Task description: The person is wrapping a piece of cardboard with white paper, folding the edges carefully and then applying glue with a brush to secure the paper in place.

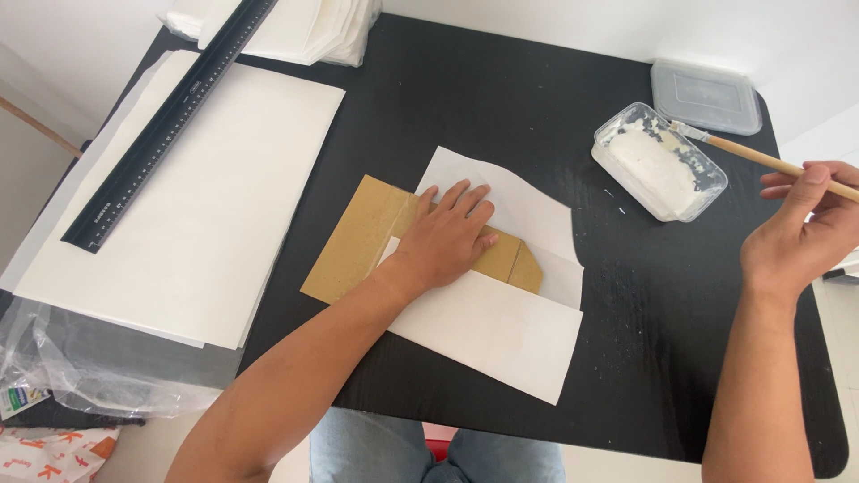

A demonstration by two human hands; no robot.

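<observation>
Jeans point(429, 452) show nearest us, below the table point(680, 358) edge. We go left to right. At far left, crumpled plastic wrap point(80, 367) lies under a stack of large white sheets point(197, 197), with a black ruler point(161, 125) laid diagonally across the stack. More folded white paper point(304, 31) sits at the top. At centre, our left hand point(447, 237) lies flat, fingers together and straight, pressing a white sheet point(492, 331) that is folded around a brown card point(358, 241); the card's left part and right corner stay uncovered. The sheet's upper flap point(510, 197) lifts clear of the card. To the right, a clear tub point(658, 161) holds white paste, smeared up its walls; its lid point(707, 94) rests apart behind it. Our right hand point(796, 237) is clamped on a brush point(761, 156) handle, bristles resting on the tub's rim. Small paste specks mark the table beside the tub.
</observation>
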